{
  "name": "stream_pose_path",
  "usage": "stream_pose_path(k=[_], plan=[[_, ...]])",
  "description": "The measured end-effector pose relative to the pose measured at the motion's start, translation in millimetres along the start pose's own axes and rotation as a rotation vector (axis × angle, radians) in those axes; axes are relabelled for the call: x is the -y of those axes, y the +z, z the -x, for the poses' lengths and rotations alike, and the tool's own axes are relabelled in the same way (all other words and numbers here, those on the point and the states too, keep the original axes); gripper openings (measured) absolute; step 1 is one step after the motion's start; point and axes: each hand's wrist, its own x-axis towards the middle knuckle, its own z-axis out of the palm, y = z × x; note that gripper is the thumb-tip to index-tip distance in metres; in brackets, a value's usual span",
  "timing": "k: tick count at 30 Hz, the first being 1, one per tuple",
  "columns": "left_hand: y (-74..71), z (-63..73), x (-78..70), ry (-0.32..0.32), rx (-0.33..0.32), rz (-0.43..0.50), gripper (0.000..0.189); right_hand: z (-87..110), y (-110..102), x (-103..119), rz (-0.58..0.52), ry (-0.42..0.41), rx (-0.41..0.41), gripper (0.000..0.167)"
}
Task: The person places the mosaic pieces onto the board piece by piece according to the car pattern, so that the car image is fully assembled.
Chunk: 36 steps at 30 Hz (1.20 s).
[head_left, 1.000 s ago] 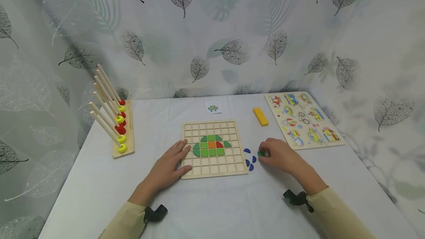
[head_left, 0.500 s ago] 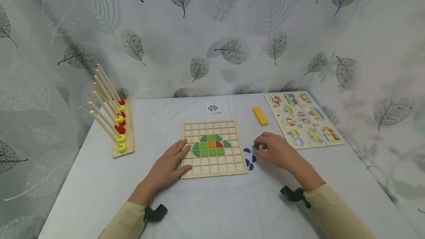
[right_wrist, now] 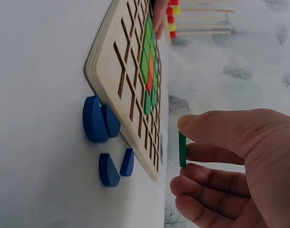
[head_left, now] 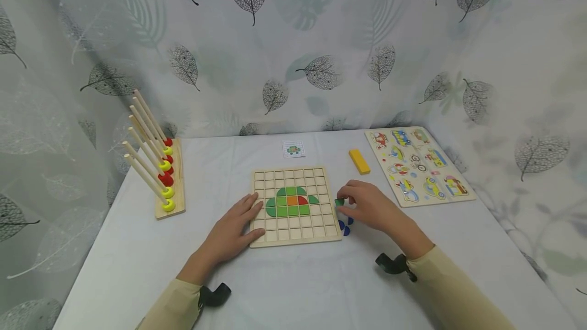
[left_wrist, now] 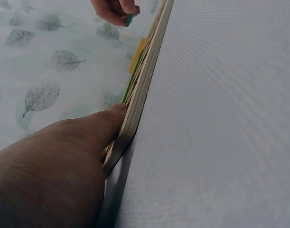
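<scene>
A square wooden grid board (head_left: 298, 241) lies mid-table, with green, orange and red pieces set in its cells. On its left edge rests my left hand (head_left: 227, 233), fingers spread and fairly straight; the left wrist view shows the thumb (left_wrist: 109, 124) along the board's side. My right hand (head_left: 373, 208) pinches a thin green piece (right_wrist: 182, 149) between thumb and fingers, held just off the board's right edge. Below that hand, several dark blue rounded pieces (right_wrist: 94, 118) lie on the cloth beside the board, partly hidden in the head view.
Behind the board is a small printed card (head_left: 293, 149), with a yellow block (head_left: 359, 161) to its right. A wooden picture puzzle (head_left: 393, 181) lies at the back right. At the left stands a wooden peg stand (head_left: 179, 187) with red and yellow rings.
My right hand has moved left with the green piece, from beyond the blue pieces to the board's right edge. The left hand has stayed in place.
</scene>
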Motion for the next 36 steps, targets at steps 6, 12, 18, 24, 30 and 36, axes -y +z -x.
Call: stream_pose_path(k=[6,12,18,24,30,36], plan=[[0.9,0.4,0.9,-0.001,-0.002,-0.001,0.079,-5.9,3,8,-0.001,-0.026,0.017,0.022],[2.2,0.4,1.9,0.006,-0.007,0.002,0.079,-11.6,7,12,0.014,-0.031,0.027,0.022],[2.6,0.9,2.3,0.007,-0.014,-0.003,0.078,-16.1,13,16,0.004,-0.066,0.026,0.022],[1.6,1.2,1.9,0.002,-0.011,-0.006,0.078,-21.3,19,22,-0.006,-0.093,0.029,0.023],[1.2,1.1,1.5,0.003,-0.011,-0.003,0.078,-26.2,27,24,-0.01,-0.087,0.042,0.02],[0.5,0.8,0.6,0.009,-0.013,-0.001,0.078,-30.2,33,23,0.0,-0.084,0.055,0.02]])
